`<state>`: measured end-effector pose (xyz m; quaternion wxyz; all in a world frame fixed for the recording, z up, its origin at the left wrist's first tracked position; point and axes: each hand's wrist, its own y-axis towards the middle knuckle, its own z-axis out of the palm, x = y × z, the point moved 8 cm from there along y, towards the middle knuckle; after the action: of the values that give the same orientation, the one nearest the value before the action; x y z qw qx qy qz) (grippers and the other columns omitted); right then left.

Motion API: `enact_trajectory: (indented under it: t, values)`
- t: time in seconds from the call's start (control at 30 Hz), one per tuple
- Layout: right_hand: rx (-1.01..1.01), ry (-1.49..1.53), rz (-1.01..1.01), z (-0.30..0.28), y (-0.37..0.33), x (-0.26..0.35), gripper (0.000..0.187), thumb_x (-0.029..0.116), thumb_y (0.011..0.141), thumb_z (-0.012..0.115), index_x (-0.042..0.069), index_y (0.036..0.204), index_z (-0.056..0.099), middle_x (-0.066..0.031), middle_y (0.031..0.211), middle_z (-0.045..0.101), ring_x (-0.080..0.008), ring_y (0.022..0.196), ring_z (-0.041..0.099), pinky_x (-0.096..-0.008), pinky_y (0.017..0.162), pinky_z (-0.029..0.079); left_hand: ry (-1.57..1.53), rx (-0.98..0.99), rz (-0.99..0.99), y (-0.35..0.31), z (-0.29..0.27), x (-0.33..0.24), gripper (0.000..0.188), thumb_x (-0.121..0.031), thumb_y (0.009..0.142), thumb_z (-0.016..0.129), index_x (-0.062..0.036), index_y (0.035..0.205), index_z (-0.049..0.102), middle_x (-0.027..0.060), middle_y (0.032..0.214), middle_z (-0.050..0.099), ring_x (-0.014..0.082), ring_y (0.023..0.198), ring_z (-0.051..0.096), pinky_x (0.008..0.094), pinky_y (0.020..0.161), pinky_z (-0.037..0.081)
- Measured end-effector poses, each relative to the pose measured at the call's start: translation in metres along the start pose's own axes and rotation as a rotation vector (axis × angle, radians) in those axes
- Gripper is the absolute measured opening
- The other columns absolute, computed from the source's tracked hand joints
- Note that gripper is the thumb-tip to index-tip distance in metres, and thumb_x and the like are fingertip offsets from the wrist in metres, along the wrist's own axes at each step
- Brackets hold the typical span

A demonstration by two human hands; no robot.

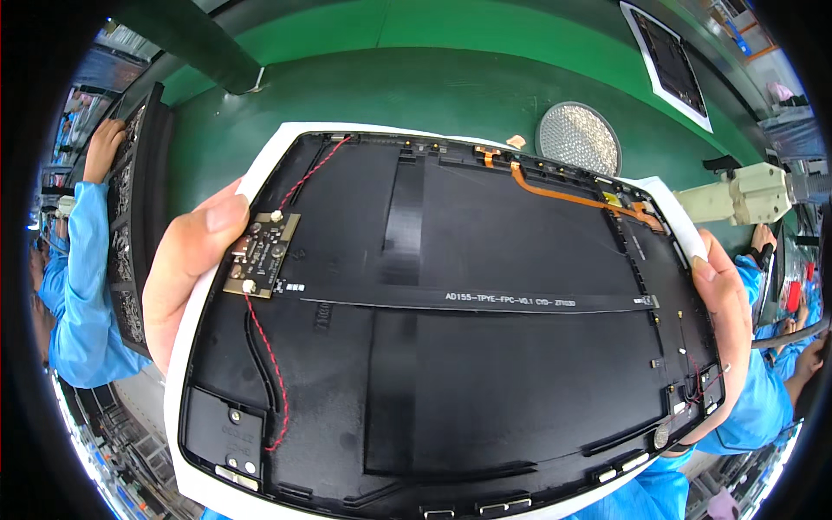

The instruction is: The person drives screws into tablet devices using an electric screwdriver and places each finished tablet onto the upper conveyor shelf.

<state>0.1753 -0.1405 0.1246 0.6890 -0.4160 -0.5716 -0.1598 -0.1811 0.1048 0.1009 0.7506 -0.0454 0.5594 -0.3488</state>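
A black tablet housing (503,243) lies open-side up between my hands, tilted, with a white sheet (192,364) showing round its edges. My left hand (195,269) grips the left edge, its thumb on the rim beside a small circuit board (263,256). Two twisted red-and-black wires (279,373) run from that board. My right hand (726,312) holds the right edge, thumb on top and fingers underneath, mostly hidden. An orange flex cable (563,198) follows the far edge, and a long black flat cable (468,299) crosses the middle. Thin wires (693,381) sit near the lower right corner.
A round metal dish (579,139) stands on the green bench (390,95). Behind right lies another black housing on white sheet (667,61). A pale tool-like fixture (737,198) is at right, a dark post (195,48) at back left. A co-worker's hand (104,147) touches a black tray (130,234).
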Motion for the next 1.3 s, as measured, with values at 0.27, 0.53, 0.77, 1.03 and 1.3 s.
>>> enact_trajectory:
  t: [0.27, 0.53, 0.77, 1.03, 1.3]
  values:
    - [0.023, -0.281, -0.389, 0.064, 0.044, -0.030, 0.016, 0.016, 0.112, 0.059, 0.006, 0.124, 0.055, 0.0049, 0.088, 0.054, -0.0037, 0.078, 0.045, -0.0225, 0.068, 0.040, 0.090, 0.167, 0.392, 0.063, 0.067, -0.032, 0.053, -0.024, 0.106, 0.056, 0.0103, 0.146, 0.057, 0.0193, 0.142, 0.068, 0.0250, 0.125, 0.067, 0.0369, 0.113, 0.051]
    - [-0.292, -0.112, -0.690, 0.214, 0.213, 0.028, 0.021, 0.016, 0.110, 0.052, -0.001, 0.122, 0.046, -0.0295, 0.085, 0.069, -0.0510, 0.084, 0.071, -0.0572, 0.078, 0.053, -0.176, -0.218, 0.639, 0.182, 0.004, 0.011, 0.041, -0.029, 0.111, 0.055, -0.0031, 0.143, 0.053, 0.0159, 0.135, 0.063, 0.0289, 0.119, 0.066, 0.0481, 0.097, 0.060]
    - [-0.592, -0.940, -0.629, 0.229, 0.302, 0.059, 0.042, 0.031, 0.107, 0.056, -0.007, 0.126, 0.055, -0.0330, 0.122, 0.066, -0.0482, 0.115, 0.068, -0.0591, 0.094, 0.055, 0.366, 0.015, 0.624, 0.176, 0.059, 0.064, 0.034, -0.016, 0.112, 0.055, -0.0049, 0.142, 0.046, 0.0104, 0.126, 0.057, 0.0155, 0.091, 0.065, 0.0287, 0.076, 0.056]
    - [-1.041, -1.247, -0.240, -0.057, 0.431, 0.109, 0.033, 0.030, 0.098, 0.067, 0.006, 0.120, 0.072, -0.0139, 0.125, 0.075, -0.0357, 0.117, 0.074, -0.0535, 0.095, 0.061, 0.756, 0.037, 0.660, 0.166, 0.078, 0.064, 0.033, 0.004, 0.100, 0.060, 0.0006, 0.133, 0.053, 0.0097, 0.106, 0.064, 0.0147, 0.085, 0.062, 0.0292, 0.078, 0.053]
    - [-0.634, -1.241, 0.186, -0.217, 0.498, 0.064, 0.054, 0.025, 0.099, 0.067, 0.006, 0.150, 0.061, -0.0192, 0.152, 0.062, -0.0377, 0.140, 0.061, -0.0532, 0.113, 0.050, 0.826, 0.075, 0.712, 0.162, 0.087, 0.059, 0.037, 0.010, 0.093, 0.063, 0.0028, 0.128, 0.055, 0.0156, 0.108, 0.062, 0.0210, 0.080, 0.065, 0.0328, 0.072, 0.055]
